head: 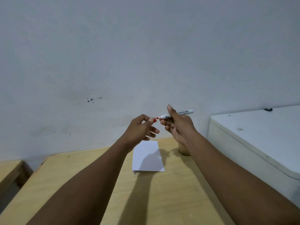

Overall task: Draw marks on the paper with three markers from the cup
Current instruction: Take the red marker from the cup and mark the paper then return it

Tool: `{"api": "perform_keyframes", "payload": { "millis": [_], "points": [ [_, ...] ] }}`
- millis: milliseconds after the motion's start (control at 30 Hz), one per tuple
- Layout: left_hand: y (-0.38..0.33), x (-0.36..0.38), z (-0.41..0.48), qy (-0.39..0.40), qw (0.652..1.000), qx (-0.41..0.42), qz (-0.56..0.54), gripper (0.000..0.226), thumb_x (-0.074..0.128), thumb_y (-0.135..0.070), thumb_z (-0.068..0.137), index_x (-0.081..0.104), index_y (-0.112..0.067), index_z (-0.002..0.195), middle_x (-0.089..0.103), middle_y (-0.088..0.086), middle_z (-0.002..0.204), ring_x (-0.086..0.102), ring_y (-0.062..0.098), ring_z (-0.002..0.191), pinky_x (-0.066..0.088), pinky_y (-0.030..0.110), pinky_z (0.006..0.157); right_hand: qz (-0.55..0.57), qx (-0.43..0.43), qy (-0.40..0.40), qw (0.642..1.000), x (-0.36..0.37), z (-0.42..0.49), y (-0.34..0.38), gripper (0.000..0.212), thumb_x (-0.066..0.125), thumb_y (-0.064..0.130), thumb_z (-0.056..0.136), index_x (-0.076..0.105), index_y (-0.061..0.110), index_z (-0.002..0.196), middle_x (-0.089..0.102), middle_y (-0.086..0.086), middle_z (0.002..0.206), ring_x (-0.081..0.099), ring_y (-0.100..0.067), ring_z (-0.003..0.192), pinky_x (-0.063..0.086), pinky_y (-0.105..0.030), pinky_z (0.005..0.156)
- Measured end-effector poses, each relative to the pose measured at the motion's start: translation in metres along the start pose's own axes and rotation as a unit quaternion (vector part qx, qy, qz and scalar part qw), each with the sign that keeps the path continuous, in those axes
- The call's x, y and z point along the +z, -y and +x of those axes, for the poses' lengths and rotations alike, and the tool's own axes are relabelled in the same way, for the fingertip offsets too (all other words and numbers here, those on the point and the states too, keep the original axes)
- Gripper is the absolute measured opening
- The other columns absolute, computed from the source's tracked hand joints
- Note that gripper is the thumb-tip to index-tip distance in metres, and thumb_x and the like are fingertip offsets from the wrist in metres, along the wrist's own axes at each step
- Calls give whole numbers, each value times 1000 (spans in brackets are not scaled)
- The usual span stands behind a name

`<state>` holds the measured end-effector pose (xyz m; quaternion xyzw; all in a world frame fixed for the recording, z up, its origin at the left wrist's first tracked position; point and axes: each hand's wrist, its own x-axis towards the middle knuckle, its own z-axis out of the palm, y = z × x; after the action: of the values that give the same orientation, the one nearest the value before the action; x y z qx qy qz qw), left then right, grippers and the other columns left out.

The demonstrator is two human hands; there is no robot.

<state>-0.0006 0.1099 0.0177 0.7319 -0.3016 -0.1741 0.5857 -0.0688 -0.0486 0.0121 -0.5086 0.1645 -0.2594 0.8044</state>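
Note:
My right hand [177, 125] grips a white marker [181, 113] with a red tip, held level in the air above the table, tip pointing left. My left hand [139, 129] pinches the marker's red cap [154, 120] between thumb and fingers, just left of the tip and a small gap off it. A white sheet of paper [146, 157] lies flat on the wooden table [68, 181] below both hands. The cup [184, 151] stands right of the paper, mostly hidden behind my right wrist; its contents are out of sight.
A white cabinet or appliance [253, 140] stands against the table's right side, its top higher than the table. A second wooden surface [9, 169] sits lower at the far left. A pale wall runs close behind the table.

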Motion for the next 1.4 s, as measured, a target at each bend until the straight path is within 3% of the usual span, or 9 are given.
{"api": "perform_keyframes", "payload": {
  "millis": [333,633,767,967,1033,1100,1200,1300,1400],
  "points": [
    [-12,24,9,-11,999,43,14,28,50,-34,106,63,-11,101,80,21,98,71,23,77,51,36,75,3,-13,-23,1000,-18,-5,9,34,82,37,83,67,7,89,74,-4,66,67,-12,56,48,-22,50],
    [-4,52,25,-65,994,82,-35,29,56,-33,104,59,-4,99,75,6,77,70,20,66,51,34,66,157,14,-13,987,-27,7,-6,19,80,23,85,69,8,86,68,-7,73,62,-11,56,50,-21,54],
    [-9,62,34,-83,992,93,-35,28,57,-34,103,60,-7,96,70,0,66,68,15,59,54,31,64,185,17,-8,983,-27,17,-14,40,84,33,76,66,3,95,62,-2,64,51,-10,52,43,-22,55],
    [-12,57,51,-102,989,107,10,30,56,-33,103,61,-4,96,72,5,69,71,19,64,52,32,64,140,9,-73,987,-48,29,6,35,77,43,85,63,12,93,62,-6,68,47,-12,51,35,-24,49],
    [-14,52,59,-114,987,111,33,32,57,-34,103,62,-2,98,73,6,69,71,19,62,51,32,66,94,-12,-95,991,-67,35,16,26,79,33,87,61,14,91,62,-10,77,45,-14,56,33,-25,50],
    [-18,49,65,-115,984,122,62,32,57,-34,102,62,-3,97,74,6,70,70,18,61,51,29,65,-56,-43,-79,994,-85,38,25,17,79,27,87,66,16,91,67,-13,90,51,-17,64,35,-26,54],
    [-22,55,75,-126,974,148,113,29,59,-34,101,62,-6,95,77,4,73,72,20,62,54,31,61,-318,-97,-31,943,-101,43,33,18,74,30,90,74,13,97,74,-7,95,57,-15,78,43,-24,65],
    [-20,65,89,-124,964,176,157,25,60,-38,99,62,-14,90,77,1,75,75,26,73,61,43,73,-406,-129,3,905,-108,50,35,13,75,29,89,76,17,94,71,0,88,60,-14,80,47,-25,73],
    [-13,78,100,-100,952,191,217,26,62,-45,97,66,-20,91,77,-2,79,74,24,76,62,48,74,-508,-124,9,852,-118,58,26,8,76,38,82,73,32,85,75,5,93,69,-15,93,55,-37,87]
  ]
}}
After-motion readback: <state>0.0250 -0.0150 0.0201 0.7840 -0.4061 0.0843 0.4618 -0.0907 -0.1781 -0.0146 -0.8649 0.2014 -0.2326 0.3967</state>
